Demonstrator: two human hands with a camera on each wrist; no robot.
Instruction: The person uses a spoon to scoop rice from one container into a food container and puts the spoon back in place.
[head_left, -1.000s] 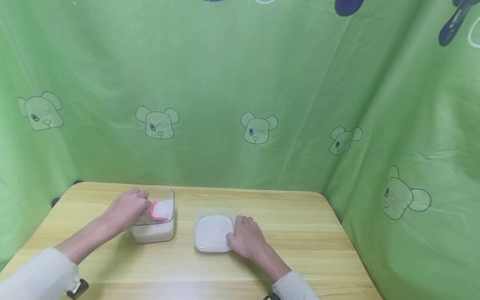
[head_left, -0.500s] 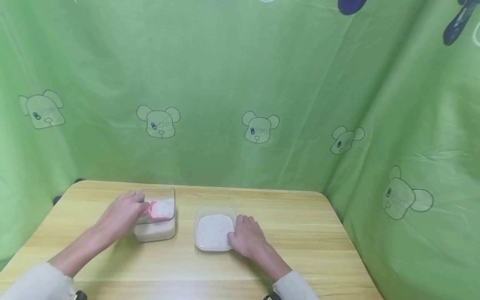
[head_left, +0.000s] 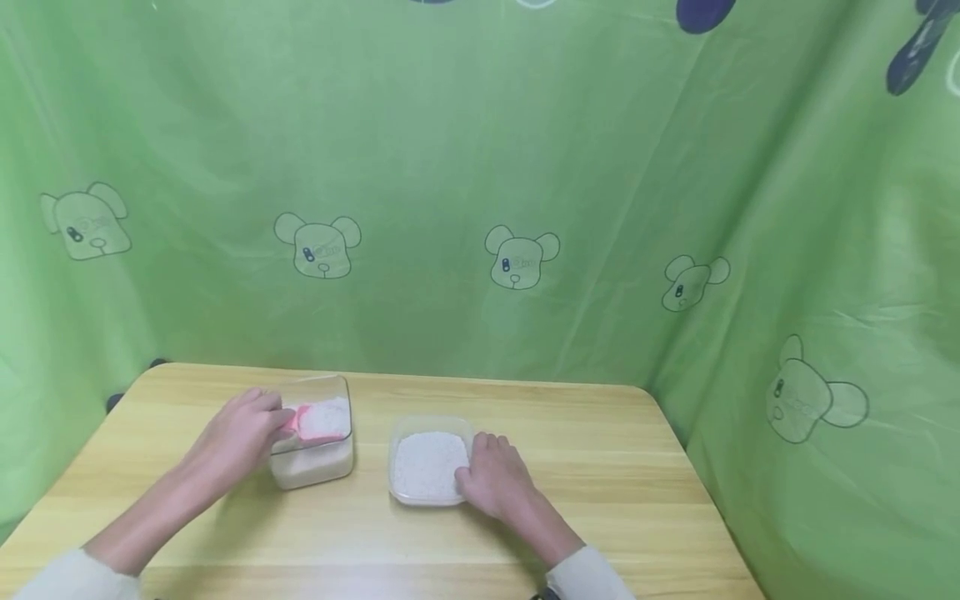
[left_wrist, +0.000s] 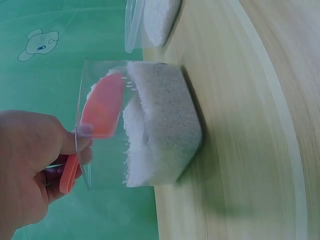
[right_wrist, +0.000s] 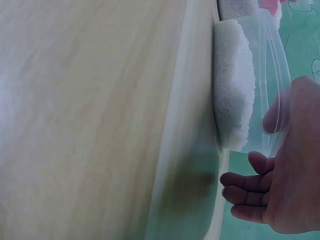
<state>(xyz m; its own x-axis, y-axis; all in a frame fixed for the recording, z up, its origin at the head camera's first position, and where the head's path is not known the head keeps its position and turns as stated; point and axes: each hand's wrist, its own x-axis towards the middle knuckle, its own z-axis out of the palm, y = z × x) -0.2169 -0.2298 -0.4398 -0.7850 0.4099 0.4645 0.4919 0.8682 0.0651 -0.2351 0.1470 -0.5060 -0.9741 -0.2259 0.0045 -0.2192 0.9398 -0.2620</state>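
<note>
Pink scoop (head_left: 302,423), white grains (head_left: 430,468), pale wood-grained table (head_left: 600,467), green curtain (head_left: 420,150) with dark-outlined bear heads (head_left: 516,265), off-white sleeves (head_left: 588,575).

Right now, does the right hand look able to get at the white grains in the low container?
Likely yes: the right hand grips the low container at its edge, and the container's open top leaves the white grains uncovered.

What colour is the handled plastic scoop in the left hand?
The scoop is coral pink; it shows best in the left wrist view.
</note>
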